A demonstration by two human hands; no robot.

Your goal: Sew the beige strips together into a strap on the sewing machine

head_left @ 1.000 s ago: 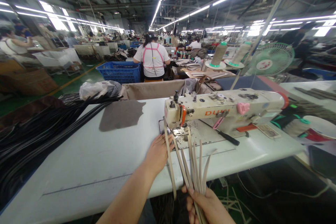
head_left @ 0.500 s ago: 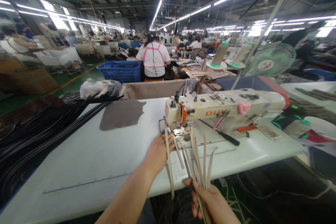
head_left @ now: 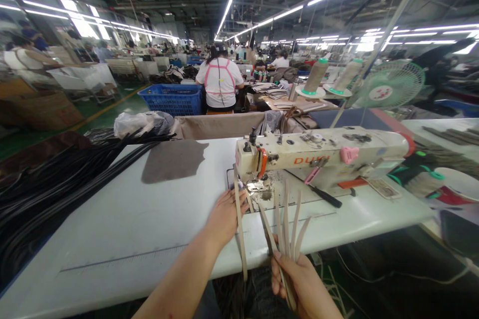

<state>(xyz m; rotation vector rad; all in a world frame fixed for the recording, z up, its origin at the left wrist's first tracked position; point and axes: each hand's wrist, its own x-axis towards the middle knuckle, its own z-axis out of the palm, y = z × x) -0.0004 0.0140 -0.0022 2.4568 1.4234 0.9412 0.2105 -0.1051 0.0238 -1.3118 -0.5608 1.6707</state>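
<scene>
My left hand [head_left: 225,214] lies flat on the white table beside the needle area of a sewing machine [head_left: 322,154], fingers stretched toward the presser foot [head_left: 256,187]. A long beige strip [head_left: 240,229] runs down from the machine head, across my fingers and over the table's front edge. By the fingertips shows a short strip end [head_left: 250,203]; whether the fingers press on it is hidden. My right hand [head_left: 294,279], at the front edge, is closed around a bundle of several beige strips [head_left: 286,229], their upper ends fanned out.
A black-handled screwdriver [head_left: 325,196] lies under the machine arm. A dark grey piece [head_left: 174,161] rests on the table [head_left: 142,224], with black strips [head_left: 75,194] heaped at its left. Thread cones [head_left: 316,77] and a fan [head_left: 391,84] stand behind. A person [head_left: 220,79] sits ahead.
The short strip by my left fingertips has drawn back toward the needle, so less of it shows. The bundle in my right hand has spread wider. My left hand has barely moved.
</scene>
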